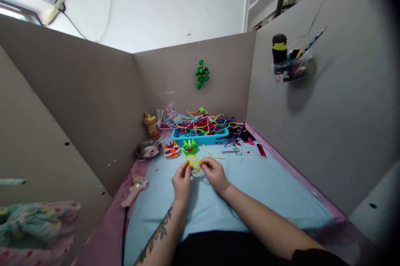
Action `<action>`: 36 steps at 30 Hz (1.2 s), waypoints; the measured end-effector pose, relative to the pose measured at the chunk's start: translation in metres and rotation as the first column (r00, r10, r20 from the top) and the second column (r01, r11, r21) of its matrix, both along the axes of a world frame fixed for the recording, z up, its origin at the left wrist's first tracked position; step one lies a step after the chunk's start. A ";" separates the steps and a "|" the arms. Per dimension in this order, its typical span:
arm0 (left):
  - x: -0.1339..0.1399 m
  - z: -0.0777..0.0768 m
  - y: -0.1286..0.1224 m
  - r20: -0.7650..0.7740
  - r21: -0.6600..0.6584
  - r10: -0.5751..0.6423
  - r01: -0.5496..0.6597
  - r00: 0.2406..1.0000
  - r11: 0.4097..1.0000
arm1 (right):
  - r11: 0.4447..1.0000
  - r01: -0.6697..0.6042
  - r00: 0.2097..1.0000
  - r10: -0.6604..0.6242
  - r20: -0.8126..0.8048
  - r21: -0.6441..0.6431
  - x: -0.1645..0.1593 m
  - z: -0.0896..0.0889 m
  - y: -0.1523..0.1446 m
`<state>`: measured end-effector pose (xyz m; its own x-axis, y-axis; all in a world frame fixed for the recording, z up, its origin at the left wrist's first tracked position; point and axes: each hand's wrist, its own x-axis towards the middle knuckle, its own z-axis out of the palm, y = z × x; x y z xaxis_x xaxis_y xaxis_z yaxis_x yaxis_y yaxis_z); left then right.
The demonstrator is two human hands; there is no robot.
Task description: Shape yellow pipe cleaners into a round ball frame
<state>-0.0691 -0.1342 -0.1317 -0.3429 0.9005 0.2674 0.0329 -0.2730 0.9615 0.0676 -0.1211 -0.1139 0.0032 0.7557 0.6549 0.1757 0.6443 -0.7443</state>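
Note:
Between my two hands is a yellow pipe cleaner shape [195, 163], bent into open, crossing loops. My left hand [182, 178] pinches its left side between thumb and fingers. On the other side, my right hand [215, 172] grips the right edge the same way. Just beyond the hands sit a green pipe cleaner animal head [190, 147] and an orange and white one [172, 150]. A loose yellow-green pipe cleaner [213, 152] lies on the blue cloth [250, 199] past my right hand.
Behind stands a blue tray [200, 137] heaped with colourful pipe cleaners [200, 123]. Scissors [233, 152] lie to its right front. At left are a metal bowl [144, 149] and a corded pink tool [135, 191]. Grey panels [193, 74] enclose the table on three sides.

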 end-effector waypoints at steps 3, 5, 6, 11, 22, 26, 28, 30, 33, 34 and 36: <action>-0.001 -0.005 0.003 -0.009 0.017 -0.021 0.021 1.000 1.000 | 0.982 -0.077 0.993 0.060 -0.100 -0.174 -0.003 -0.005 0.005; -0.001 -0.007 0.004 -0.018 0.030 -0.033 0.033 0.999 0.999 | 0.955 -0.133 0.979 0.085 -0.184 -0.264 -0.005 -0.008 0.008; -0.001 -0.007 0.004 -0.023 0.036 -0.039 0.039 0.999 0.999 | 0.941 -0.154 0.971 0.087 -0.223 -0.300 -0.006 -0.009 0.009; 0.003 -0.001 0.001 0.033 0.029 -0.104 0.103 0.994 0.994 | 0.900 -0.195 0.951 0.077 -0.298 -0.389 -0.009 -0.009 0.009; 0.007 0.005 0.002 0.263 0.019 -0.130 0.129 0.956 0.991 | 0.995 0.096 0.971 -0.103 0.218 0.039 -0.005 -0.007 0.000; 0.003 0.001 0.006 0.288 0.008 -0.124 0.127 0.950 0.992 | 0.962 0.095 0.880 -0.201 0.430 0.257 -0.005 -0.006 -0.004; 0.003 0.000 0.006 0.306 0.006 -0.136 0.141 0.942 0.990 | 0.951 0.088 0.825 -0.236 0.514 0.297 -0.007 -0.006 -0.005; 0.003 0.001 0.005 0.322 0.004 -0.156 0.163 0.934 0.987 | 0.941 0.103 0.773 -0.281 0.569 0.324 -0.008 -0.006 -0.006; 0.005 0.003 0.003 0.342 0.011 -0.192 0.200 0.920 0.980 | 0.923 0.136 0.711 -0.344 0.613 0.360 -0.011 -0.006 -0.004; 0.006 0.004 0.002 0.349 0.014 -0.207 0.216 0.914 0.976 | 0.917 0.144 0.698 -0.360 0.619 0.371 -0.011 -0.006 -0.003; 0.006 0.006 0.000 0.357 0.004 -0.233 0.248 0.904 0.969 | 0.911 0.149 0.678 -0.378 0.631 0.386 -0.011 -0.006 -0.002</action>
<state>-0.0626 -0.1341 -0.1259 -0.1795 0.9750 0.1309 -0.3717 -0.1904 0.9086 0.0566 -0.1229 -0.1203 -0.3569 0.5774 0.7343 0.7511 0.6447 -0.1419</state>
